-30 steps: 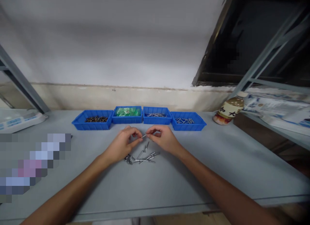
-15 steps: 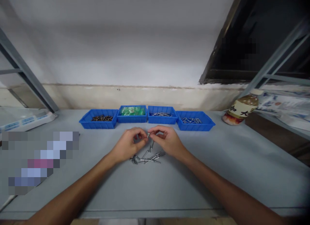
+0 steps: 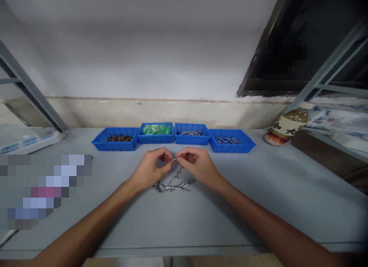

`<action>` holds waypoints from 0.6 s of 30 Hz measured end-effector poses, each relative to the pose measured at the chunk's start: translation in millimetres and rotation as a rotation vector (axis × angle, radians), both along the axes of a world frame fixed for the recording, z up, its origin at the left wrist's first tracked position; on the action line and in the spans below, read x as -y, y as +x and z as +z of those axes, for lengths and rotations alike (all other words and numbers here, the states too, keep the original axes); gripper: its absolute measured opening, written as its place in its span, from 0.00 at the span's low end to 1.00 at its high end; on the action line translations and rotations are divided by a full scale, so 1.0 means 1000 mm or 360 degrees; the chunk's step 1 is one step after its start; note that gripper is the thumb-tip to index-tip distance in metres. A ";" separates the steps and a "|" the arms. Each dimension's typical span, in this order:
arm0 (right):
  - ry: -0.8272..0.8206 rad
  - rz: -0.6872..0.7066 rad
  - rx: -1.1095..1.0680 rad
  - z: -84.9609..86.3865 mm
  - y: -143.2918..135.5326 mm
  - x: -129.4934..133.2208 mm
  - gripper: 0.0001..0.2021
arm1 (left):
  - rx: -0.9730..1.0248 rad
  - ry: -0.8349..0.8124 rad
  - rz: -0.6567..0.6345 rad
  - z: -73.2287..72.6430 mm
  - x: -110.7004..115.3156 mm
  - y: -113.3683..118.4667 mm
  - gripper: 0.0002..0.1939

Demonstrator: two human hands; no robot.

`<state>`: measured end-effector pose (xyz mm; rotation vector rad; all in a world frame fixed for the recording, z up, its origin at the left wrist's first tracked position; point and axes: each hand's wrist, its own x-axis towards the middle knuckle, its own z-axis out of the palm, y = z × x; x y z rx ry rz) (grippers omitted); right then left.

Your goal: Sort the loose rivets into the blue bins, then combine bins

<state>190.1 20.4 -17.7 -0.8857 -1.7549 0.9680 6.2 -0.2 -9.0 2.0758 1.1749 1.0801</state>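
Over the middle of the grey table [image 3: 161,224], my left hand [image 3: 151,168] and my right hand [image 3: 199,165] meet fingertip to fingertip. Between them is a thin, small metal piece [image 3: 174,159], pinched at both ends; its details are too small to make out. Just below my hands lies a loose pile of metal rivet-like pins [image 3: 176,188], with darker small metal parts [image 3: 158,187] at its left side, close to my left hand. One more pin [image 3: 179,171] lies under my right fingertips.
Four blue bins line the back: brass-coloured parts [image 3: 119,138], green packets [image 3: 156,129], long pins [image 3: 191,133] and shorter pins [image 3: 227,140]. A bottle [image 3: 287,125] stands at the right. A white power strip [image 3: 31,141] and a pixelated object [image 3: 47,190] are at the left.
The fingertips have drawn slightly apart, and a thin, shiny length now shows between them where a stubbier piece showed before. The view has shifted slightly.
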 end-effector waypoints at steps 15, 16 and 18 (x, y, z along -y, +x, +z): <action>0.0003 0.0026 -0.0106 0.002 -0.002 0.001 0.03 | 0.0256 -0.0065 -0.0035 0.001 -0.001 -0.001 0.02; 0.0007 0.0031 -0.0096 0.003 -0.002 0.001 0.03 | 0.0261 -0.0066 -0.0039 0.000 -0.002 -0.002 0.02; 0.0026 0.0035 -0.0080 0.007 0.000 -0.001 0.02 | 0.0244 -0.0060 -0.0029 -0.001 -0.004 -0.002 0.01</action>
